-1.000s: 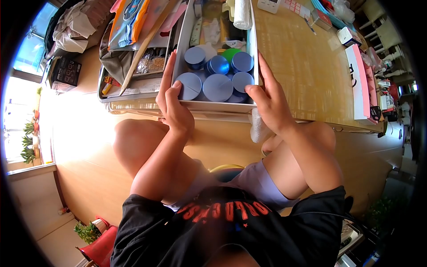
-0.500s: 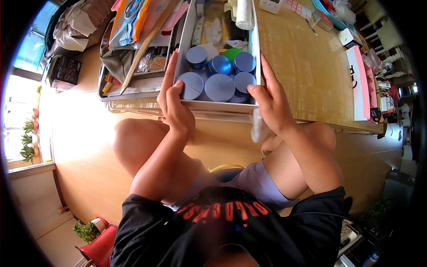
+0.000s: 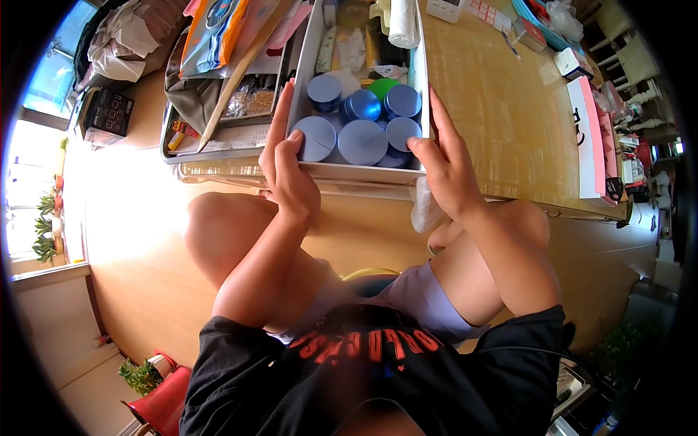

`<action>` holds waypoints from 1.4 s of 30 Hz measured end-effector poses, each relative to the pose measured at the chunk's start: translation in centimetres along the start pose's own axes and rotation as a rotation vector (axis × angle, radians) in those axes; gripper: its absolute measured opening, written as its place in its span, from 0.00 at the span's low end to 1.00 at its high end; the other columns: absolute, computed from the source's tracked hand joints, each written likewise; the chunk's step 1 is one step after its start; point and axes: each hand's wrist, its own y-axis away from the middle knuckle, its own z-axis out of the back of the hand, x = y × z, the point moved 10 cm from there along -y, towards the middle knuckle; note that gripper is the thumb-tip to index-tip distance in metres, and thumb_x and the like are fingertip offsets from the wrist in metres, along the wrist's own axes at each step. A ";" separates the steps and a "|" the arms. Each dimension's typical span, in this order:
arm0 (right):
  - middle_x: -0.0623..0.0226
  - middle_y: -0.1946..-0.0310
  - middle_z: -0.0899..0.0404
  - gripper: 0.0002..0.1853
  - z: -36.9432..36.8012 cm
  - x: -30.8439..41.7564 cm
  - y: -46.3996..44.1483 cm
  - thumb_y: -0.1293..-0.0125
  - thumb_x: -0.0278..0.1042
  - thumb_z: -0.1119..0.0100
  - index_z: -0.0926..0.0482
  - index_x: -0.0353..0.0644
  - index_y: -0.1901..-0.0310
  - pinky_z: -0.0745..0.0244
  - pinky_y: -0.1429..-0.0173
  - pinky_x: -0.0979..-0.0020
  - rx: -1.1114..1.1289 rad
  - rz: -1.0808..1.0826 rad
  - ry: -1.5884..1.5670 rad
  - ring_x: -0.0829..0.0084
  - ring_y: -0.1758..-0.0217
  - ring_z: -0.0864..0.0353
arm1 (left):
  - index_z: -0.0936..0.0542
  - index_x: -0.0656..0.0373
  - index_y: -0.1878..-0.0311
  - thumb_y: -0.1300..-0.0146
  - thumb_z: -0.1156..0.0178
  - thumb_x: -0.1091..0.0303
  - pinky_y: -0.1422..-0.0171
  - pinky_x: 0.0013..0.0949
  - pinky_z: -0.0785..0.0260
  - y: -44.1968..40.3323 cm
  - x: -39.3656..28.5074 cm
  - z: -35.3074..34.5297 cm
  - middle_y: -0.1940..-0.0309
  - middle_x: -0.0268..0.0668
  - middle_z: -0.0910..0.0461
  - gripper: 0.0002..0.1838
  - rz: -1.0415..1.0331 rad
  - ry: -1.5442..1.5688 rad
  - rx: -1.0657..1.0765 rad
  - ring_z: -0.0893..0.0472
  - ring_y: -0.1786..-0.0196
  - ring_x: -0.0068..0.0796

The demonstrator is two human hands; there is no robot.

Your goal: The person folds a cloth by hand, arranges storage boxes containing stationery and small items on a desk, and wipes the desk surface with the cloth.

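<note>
A white box [image 3: 356, 172] sits at the table's near edge, between my hands. My left hand [image 3: 288, 171] grips its left wall, thumb over the near left corner and fingers along the outside. On the right wall, my right hand [image 3: 447, 163] holds the same way, its thumb at the near right corner. Several round blue-lidded containers [image 3: 362, 142] fill the near part of the box, with a green lid [image 3: 382, 89] among them. Farther back lie a white roll [image 3: 402, 25] and small packets.
Left of the box, a grey tray [image 3: 218, 155] holds a wooden stick [image 3: 236, 76], an orange and blue packet [image 3: 211, 36] and cloth. A pink and white box [image 3: 590, 138] stands on the table [image 3: 502, 123] at right. Bubble wrap [image 3: 425, 207] hangs below the table edge.
The white box has shifted slightly to the right, together with its contents. Both my hands have moved with it and keep their hold.
</note>
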 end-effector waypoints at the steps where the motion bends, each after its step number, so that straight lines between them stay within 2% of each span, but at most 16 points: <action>1: 0.72 0.71 0.27 0.41 0.0 -0.1 0.0 0.28 0.27 0.48 0.54 0.40 0.16 0.34 0.68 0.76 0.002 -0.002 -0.002 0.84 0.73 0.35 | 0.30 0.69 0.25 0.37 0.57 0.68 0.38 0.21 0.37 -0.1 0.1 0.0 0.29 0.42 0.24 0.36 -0.015 0.007 -0.002 0.24 0.44 0.22; 4: 0.72 0.70 0.27 0.41 0.0 -0.3 0.1 0.28 0.26 0.48 0.54 0.40 0.16 0.34 0.68 0.76 0.012 -0.016 -0.005 0.84 0.73 0.35 | 0.30 0.69 0.24 0.37 0.57 0.68 0.35 0.23 0.37 -0.1 0.2 0.1 0.29 0.43 0.25 0.36 -0.024 0.016 -0.004 0.24 0.40 0.25; 6: 0.71 0.69 0.27 0.41 0.0 -0.4 0.2 0.28 0.26 0.48 0.54 0.39 0.16 0.33 0.67 0.76 0.015 -0.024 -0.003 0.83 0.73 0.35 | 0.31 0.71 0.25 0.35 0.60 0.65 0.29 0.30 0.36 0.0 -0.7 -0.9 0.29 0.47 0.25 0.36 0.023 -0.024 0.002 0.24 0.34 0.33; 8: 0.71 0.70 0.27 0.41 0.0 -0.2 0.1 0.28 0.25 0.48 0.54 0.39 0.17 0.33 0.67 0.75 0.016 -0.006 0.011 0.83 0.73 0.34 | 0.31 0.71 0.24 0.35 0.60 0.64 0.35 0.28 0.37 0.1 -0.6 -0.8 0.31 0.44 0.24 0.36 0.039 -0.037 -0.012 0.26 0.41 0.29; 10: 0.70 0.70 0.28 0.41 0.0 0.1 0.1 0.28 0.25 0.49 0.54 0.39 0.17 0.32 0.66 0.75 0.014 0.025 0.029 0.82 0.73 0.34 | 0.30 0.67 0.24 0.35 0.56 0.66 0.52 0.17 0.39 0.2 0.5 0.4 0.36 0.34 0.21 0.35 0.026 -0.022 -0.042 0.31 0.61 0.14; 13: 0.69 0.71 0.28 0.41 0.0 0.2 0.1 0.28 0.26 0.48 0.54 0.38 0.17 0.31 0.66 0.74 0.015 0.034 0.045 0.81 0.72 0.33 | 0.30 0.67 0.24 0.34 0.55 0.65 0.58 0.17 0.45 0.3 0.0 0.1 0.39 0.30 0.21 0.35 0.030 0.001 -0.071 0.38 0.67 0.12; 22: 0.68 0.72 0.29 0.41 0.2 0.1 0.2 0.27 0.28 0.48 0.54 0.36 0.17 0.32 0.66 0.74 0.016 0.025 0.101 0.80 0.73 0.33 | 0.30 0.69 0.24 0.36 0.57 0.66 0.52 0.17 0.38 -0.2 0.7 0.3 0.29 0.38 0.24 0.35 -0.025 0.038 -0.031 0.30 0.60 0.12; 28: 0.67 0.71 0.28 0.41 0.1 -0.1 0.2 0.27 0.28 0.48 0.54 0.36 0.17 0.31 0.65 0.73 0.026 0.024 0.092 0.80 0.72 0.32 | 0.30 0.70 0.25 0.37 0.58 0.67 0.40 0.20 0.36 0.1 0.8 0.3 0.28 0.41 0.26 0.36 0.039 0.014 -0.012 0.24 0.46 0.18; 42: 0.66 0.64 0.24 0.41 0.0 0.2 0.1 0.27 0.28 0.47 0.54 0.37 0.17 0.29 0.63 0.74 0.021 0.067 0.074 0.80 0.70 0.30 | 0.31 0.71 0.24 0.38 0.58 0.67 0.31 0.24 0.38 0.0 0.6 0.1 0.27 0.44 0.27 0.37 0.048 0.029 -0.008 0.26 0.34 0.25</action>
